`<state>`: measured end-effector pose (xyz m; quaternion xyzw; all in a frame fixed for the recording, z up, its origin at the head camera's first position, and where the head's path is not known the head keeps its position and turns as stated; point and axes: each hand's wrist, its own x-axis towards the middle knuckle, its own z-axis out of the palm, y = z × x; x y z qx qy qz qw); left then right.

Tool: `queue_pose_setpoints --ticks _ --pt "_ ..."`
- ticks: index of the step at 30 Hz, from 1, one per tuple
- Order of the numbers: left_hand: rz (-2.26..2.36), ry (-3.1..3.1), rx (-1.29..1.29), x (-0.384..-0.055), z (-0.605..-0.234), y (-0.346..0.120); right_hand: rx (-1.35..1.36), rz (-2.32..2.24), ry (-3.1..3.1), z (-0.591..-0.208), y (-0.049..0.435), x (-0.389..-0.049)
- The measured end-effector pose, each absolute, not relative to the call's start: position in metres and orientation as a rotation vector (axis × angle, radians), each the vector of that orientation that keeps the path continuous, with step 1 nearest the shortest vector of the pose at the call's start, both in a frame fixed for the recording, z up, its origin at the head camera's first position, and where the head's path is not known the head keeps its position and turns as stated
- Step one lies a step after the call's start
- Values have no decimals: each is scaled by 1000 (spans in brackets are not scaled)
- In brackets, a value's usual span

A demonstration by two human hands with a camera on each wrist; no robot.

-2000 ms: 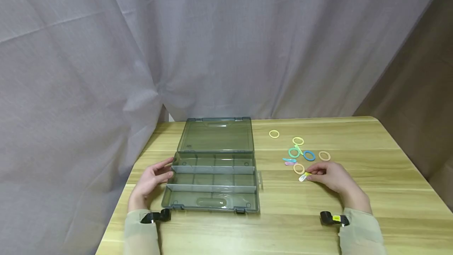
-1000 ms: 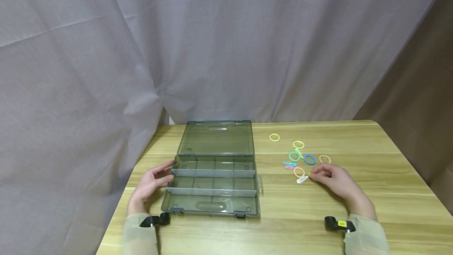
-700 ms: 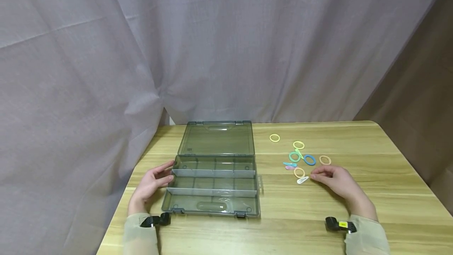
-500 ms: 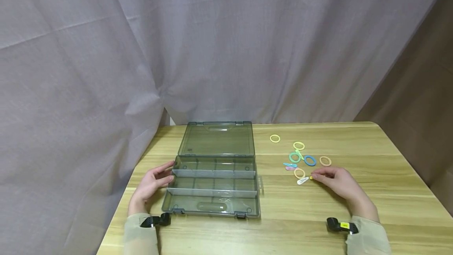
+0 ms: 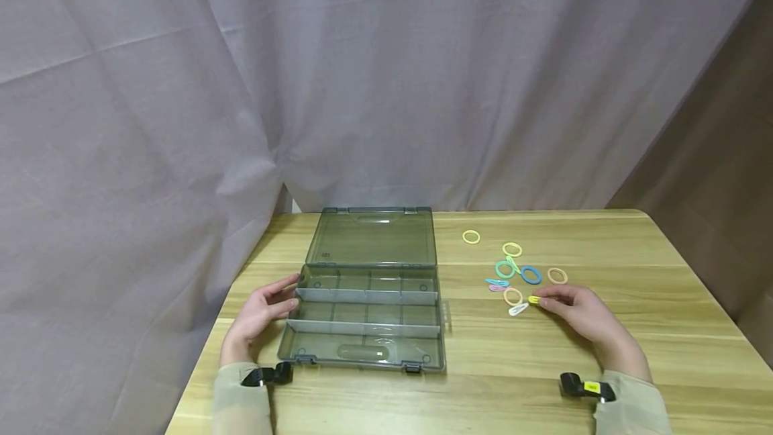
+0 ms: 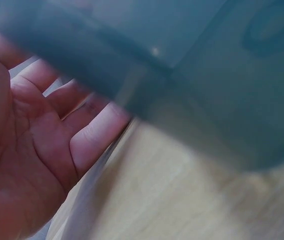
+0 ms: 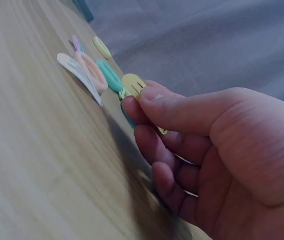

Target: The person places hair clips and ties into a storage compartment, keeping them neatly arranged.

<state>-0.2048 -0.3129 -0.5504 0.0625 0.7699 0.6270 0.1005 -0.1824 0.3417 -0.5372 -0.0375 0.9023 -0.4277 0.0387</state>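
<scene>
My right hand (image 5: pixel 582 312) pinches a yellow snap hair clip (image 5: pixel 534 300) between thumb and index finger. In the right wrist view this hair clip (image 7: pixel 133 83) shows its rounded end past the thumb; the other fingers are loosely bent. Beside it on the table lies a white hair clip (image 5: pixel 518 309), close to a peach hair tie (image 5: pixel 512 297). My left hand (image 5: pixel 256 317) rests at the left side of a translucent grey divided box (image 5: pixel 362 329), fingers relaxed against its wall. In the left wrist view the box's blurred wall (image 6: pixel 147 95) covers the fingertips.
Behind the right hand lie a blue hair tie (image 5: pixel 531 275), a green hair tie (image 5: pixel 504 269), another peach hair tie (image 5: pixel 557 276) and yellow ones. Blue (image 5: pixel 498 282), pink (image 5: pixel 498 288) and green (image 5: pixel 512 264) hair clips lie among them. The box's lid (image 5: pixel 371 237) lies back toward the grey curtain (image 5: pixel 386 86).
The white hair clip, beside the right fingers at first, now lies apart from them. The yellow clip shows more between thumb and finger, slightly raised. The left hand stays at the box.
</scene>
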Motion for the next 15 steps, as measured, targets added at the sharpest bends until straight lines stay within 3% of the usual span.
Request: queue_pose_setpoints --ticks 7,15 --pt "1867 2254 197 -205 -551 -313 -198 -1597 2530 -524 320 -185" --pt "1874 2250 195 -205 -551 -313 -359 -1555 2669 -503 245 -201"
